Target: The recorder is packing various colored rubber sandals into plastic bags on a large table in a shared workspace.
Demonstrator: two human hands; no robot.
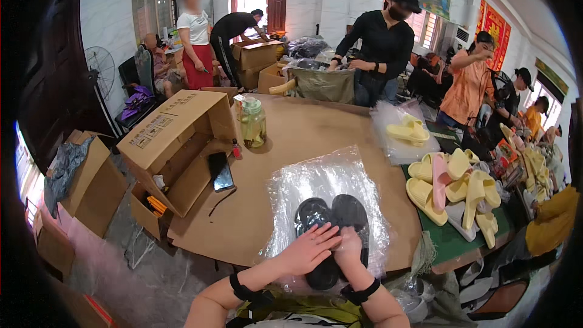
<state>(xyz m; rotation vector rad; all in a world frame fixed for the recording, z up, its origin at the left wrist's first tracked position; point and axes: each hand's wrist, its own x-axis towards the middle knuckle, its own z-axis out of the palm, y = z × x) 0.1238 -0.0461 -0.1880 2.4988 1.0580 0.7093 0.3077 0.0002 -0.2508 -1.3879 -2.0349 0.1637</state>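
A pair of black slippers point(316, 209) rests side by side on clear plastic bags point(285, 188) at the near edge of the table. My left hand point(311, 246) lies over the slippers with its fingers stretched out. Close beside it, my right hand point(348, 248) is at the right slipper, its fingers smeared by motion. Whether the slippers lie on top of the bags or inside one, I cannot tell. Dark bands circle both my wrists.
Left on the table are an open cardboard box point(176, 124), a phone point(220, 172), a small red bottle point(237, 149) and a jar point(253, 124). A pile of yellow slippers point(473, 194) lies right, below another yellow pair point(408, 130) on clear bags. Several people work beyond.
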